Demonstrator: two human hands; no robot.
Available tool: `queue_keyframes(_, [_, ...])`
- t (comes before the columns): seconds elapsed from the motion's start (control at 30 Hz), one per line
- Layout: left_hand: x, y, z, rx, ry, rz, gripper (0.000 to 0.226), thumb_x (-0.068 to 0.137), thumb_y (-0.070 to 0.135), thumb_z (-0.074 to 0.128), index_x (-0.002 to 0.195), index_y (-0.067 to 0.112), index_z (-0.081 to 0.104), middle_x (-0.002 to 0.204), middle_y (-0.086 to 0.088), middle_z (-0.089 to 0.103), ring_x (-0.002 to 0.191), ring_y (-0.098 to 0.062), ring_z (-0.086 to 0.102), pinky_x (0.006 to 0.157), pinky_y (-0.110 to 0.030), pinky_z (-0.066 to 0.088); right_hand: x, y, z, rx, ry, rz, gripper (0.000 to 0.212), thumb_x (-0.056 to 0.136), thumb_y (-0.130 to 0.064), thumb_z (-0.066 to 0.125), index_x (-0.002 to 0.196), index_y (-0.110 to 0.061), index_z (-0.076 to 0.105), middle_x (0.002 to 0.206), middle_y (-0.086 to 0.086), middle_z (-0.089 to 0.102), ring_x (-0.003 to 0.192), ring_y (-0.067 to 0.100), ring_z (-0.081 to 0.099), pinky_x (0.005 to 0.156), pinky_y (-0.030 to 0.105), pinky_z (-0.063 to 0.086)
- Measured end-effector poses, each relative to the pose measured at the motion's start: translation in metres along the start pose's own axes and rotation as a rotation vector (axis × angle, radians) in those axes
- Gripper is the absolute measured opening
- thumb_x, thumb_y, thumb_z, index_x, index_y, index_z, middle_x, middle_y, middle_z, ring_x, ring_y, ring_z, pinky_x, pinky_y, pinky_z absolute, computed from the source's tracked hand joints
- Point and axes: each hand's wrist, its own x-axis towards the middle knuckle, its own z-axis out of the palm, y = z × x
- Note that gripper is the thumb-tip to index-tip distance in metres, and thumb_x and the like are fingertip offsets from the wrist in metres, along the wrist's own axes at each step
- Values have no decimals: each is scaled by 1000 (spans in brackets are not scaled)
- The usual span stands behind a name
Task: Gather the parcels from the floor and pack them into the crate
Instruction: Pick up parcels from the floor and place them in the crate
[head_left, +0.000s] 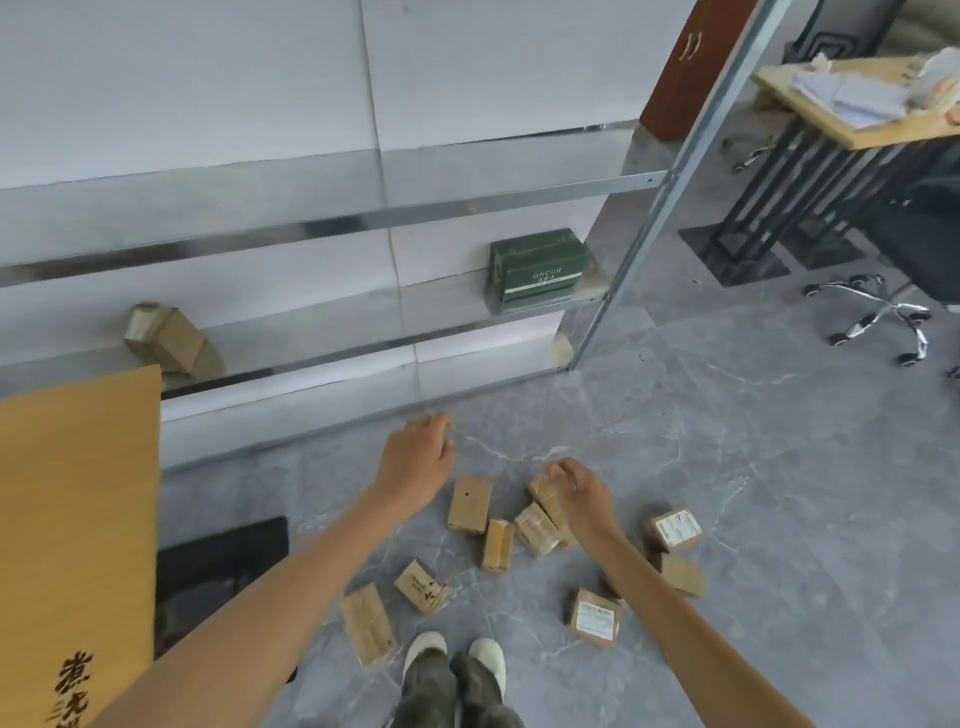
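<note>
Nearest the camera, two pale shoes (451, 656) and camouflage-patterned trouser legs stand on the grey marbled tile floor (753, 519). Just ahead of the toes lie small brown cardboard parcels: a long flat one (367, 623) on the left, a tape-wrapped one with dark scribbles (422, 586) beside it, and one with a white label (595, 617) on the right. To the far left stands a tall tan cardboard flap with black characters (72, 519), with a dark opening (218, 577) next to it (whether this is the crate, I cannot tell).

Farther on, a plain brown parcel with a small dark dot (469, 504), a narrow taped parcel (497, 545) and a wrapped parcel (536, 529) lie close together; two more, one labelled (674, 529) and one plain (681, 574), rest to the right of the right forearm.

The right hand (582, 493) pinches the upper end of a tilted brown parcel (545, 496) between fingertips and thumb. The left hand (418, 457) hovers above the floor, fingers loosely curled and holding nothing.

Beyond them runs a low metal shelf rack (363, 218) against a white wall, carrying a dark green box (537, 265) and a brown parcel (166, 338). At far right stand a wooden desk (852, 130) and a wheeled chair base (883, 317).
</note>
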Motion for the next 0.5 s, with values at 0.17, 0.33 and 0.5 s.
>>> queue_keyframes(0.17, [63,-96,146,-65,-114,-149,33,97,19,44,129,14,47,126,-8,58,111,-26,56,91,-40,46,111,101,107,50,-75,178,28,97,-22,37,102,-11,63,103,17,65,90,29,59,73,31,41])
queue_keyframes(0.33, [130,-198,337,-243,-191,-314,39,98,14,43,136,8,41,135,-14,50,121,-28,50,94,-36,42,236,237,232,173,-133,326,33,100,-19,38,128,-9,55,121,10,59,104,22,54,79,25,42])
queue_keyframes(0.5, [191,-280,507,-296,-400,-397,57,97,11,45,147,4,20,148,-18,34,122,-24,45,97,-34,38,346,345,336,287,-192,447,25,97,-7,40,118,-4,52,102,9,53,92,22,51,76,30,41])
